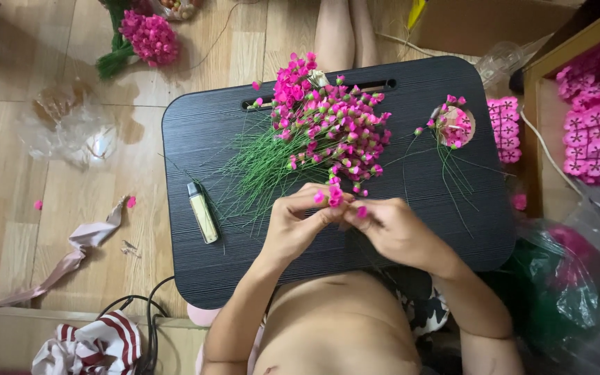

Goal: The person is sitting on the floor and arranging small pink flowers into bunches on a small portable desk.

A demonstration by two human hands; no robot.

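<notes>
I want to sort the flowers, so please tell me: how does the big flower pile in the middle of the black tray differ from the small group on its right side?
The big pile holds many stems, fanned out leftward; the small group holds few, trailing toward the person. The big pile lies on flat tray surface; the small group's heads sit over a round recess. Both have pink heads on green stems.

Under both hands, the lap desk (pixel 203 139) is matt black with a fine wood-grain texture. Just beyond the fingers, the flower stems (pixel 262 170) look like thin green plastic wire, the pink buds (pixel 335 128) slightly glossy. Left of the grip, the lighter (pixel 203 212) is smooth pale plastic with a metal cap. The floor (pixel 71 201) is light wood laminate; crinkled clear film (pixel 71 128) shines on it.
</notes>
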